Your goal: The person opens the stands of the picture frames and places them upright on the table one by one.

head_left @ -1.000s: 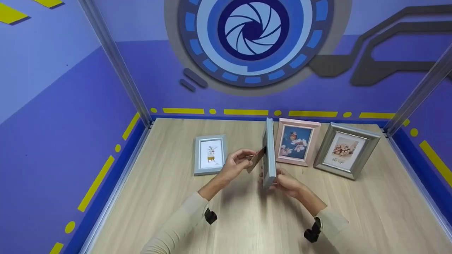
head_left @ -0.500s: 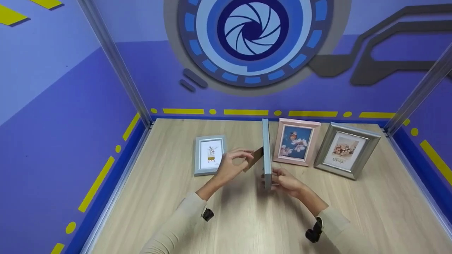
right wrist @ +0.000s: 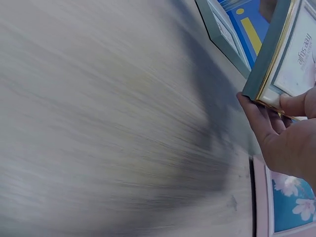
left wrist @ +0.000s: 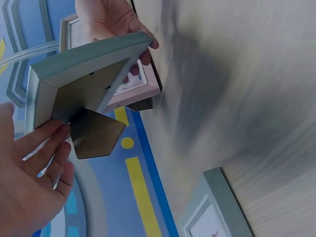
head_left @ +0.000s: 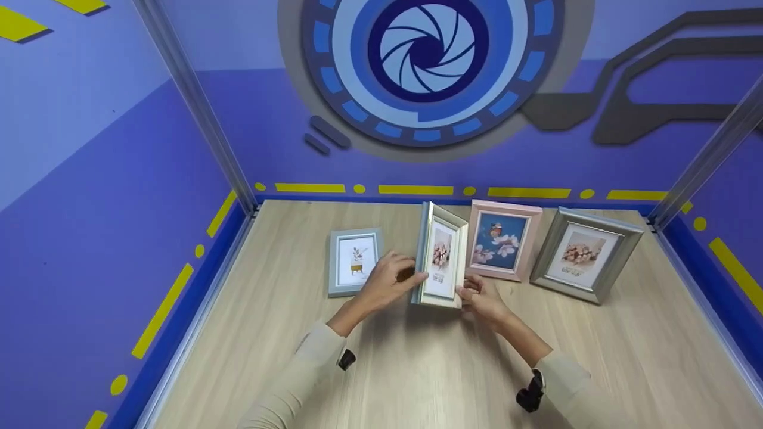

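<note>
Directly between the left hand [head_left: 383, 284] and right hand [head_left: 487, 305] tilts the gold-edged frame [head_left: 442, 262]; left grips its side; right pinches its lower corner.

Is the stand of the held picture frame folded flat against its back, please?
No, the left wrist view shows the stand jutting out behind the held picture frame.

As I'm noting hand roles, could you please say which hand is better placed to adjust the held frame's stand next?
Probably the left hand: its fingers reach behind the held frame, close to the stand, while the right hand grips a lower corner, thumb on the front.
</note>
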Tool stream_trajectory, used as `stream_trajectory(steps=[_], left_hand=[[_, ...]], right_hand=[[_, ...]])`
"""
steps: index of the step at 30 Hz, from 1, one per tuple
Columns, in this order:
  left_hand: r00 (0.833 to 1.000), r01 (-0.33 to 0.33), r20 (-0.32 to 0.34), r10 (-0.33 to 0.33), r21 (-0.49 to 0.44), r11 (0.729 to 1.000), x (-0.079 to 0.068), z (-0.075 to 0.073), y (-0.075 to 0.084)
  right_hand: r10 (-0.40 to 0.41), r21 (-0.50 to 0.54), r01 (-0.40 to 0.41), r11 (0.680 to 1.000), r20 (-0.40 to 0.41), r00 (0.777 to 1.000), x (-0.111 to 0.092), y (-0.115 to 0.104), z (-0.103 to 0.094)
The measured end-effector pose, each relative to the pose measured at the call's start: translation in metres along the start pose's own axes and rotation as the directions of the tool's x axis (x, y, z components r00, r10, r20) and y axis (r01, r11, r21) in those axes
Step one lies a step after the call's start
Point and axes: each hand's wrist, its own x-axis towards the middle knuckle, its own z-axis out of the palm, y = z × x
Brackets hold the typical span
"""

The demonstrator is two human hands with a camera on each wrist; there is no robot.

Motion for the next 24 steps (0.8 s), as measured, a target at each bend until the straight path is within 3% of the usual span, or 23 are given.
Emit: stream_trajectory(steps=[7,12,17,24], left_hand=[[0.998,0.052,-0.026,-0.055,-0.102,0.993,-0.003,-0.006,-0.016],[0.992,0.099,-0.061,-0.11,-0.154,0.983,-0.006,-0.006,-0.027],[0.982,0.119,-0.135,-0.133,-0.107,0.987,-0.005,-0.005,-0.034],[0.955,0.146,-0.254,-0.152,-0.042,0.988,0.007,0.004,-0.051]], right_hand=[[-0.066,0.023,0.07,0.997,-0.151,0.986,0.006,-0.005,0.006],[-0.144,-0.025,0.142,0.99,-0.217,0.966,0.01,-0.011,0.011],[-0.202,-0.086,0.187,0.979,-0.216,0.955,0.015,-0.018,0.017],[-0.243,-0.155,0.214,0.964,-0.205,0.948,0.026,-0.024,0.023]])
